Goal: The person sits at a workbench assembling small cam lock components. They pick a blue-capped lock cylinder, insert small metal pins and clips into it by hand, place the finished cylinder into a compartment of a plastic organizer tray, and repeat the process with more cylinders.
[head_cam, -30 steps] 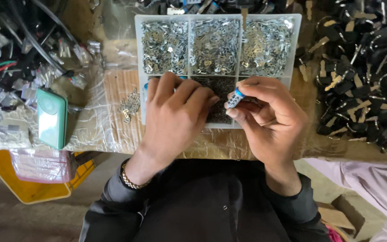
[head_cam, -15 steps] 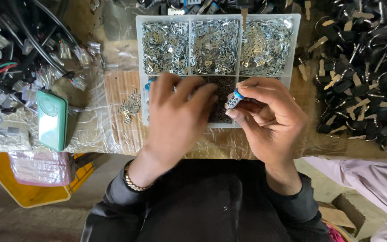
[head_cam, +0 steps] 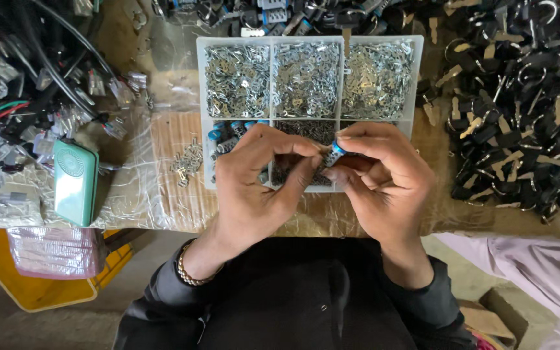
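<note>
A: Over at far left, tangled cable harness [head_cam: 27, 97] and green case [head_cam: 76, 183] sit off the work zone, out of reach on purpose I'd guess. Loose metal clips [head_cam: 188, 161] lie just beside the tray.

B: Hands?

A: Left hand [head_cam: 254, 188] is curled over the front compartments of the compartment tray [head_cam: 202, 116], fingertips pinched toward the right. Can't tell what, if anything, it's gripping. Right hand [head_cam: 384, 178] is clenched on a small blue-capped cylinder [head_cam: 338, 148], held above the tray's front row so drops land inside, probably.

B: Tray contents?

A: Back three bins hold silvery stampings. Front bins are mostly covered by both hands; blue-capped parts show front left.

B: Right side?

A: Pile of black-headed keys [head_cam: 520, 110], cut off by the frame. Pale sleeve [head_cam: 526, 272] at the corner, owner not visible.
</note>
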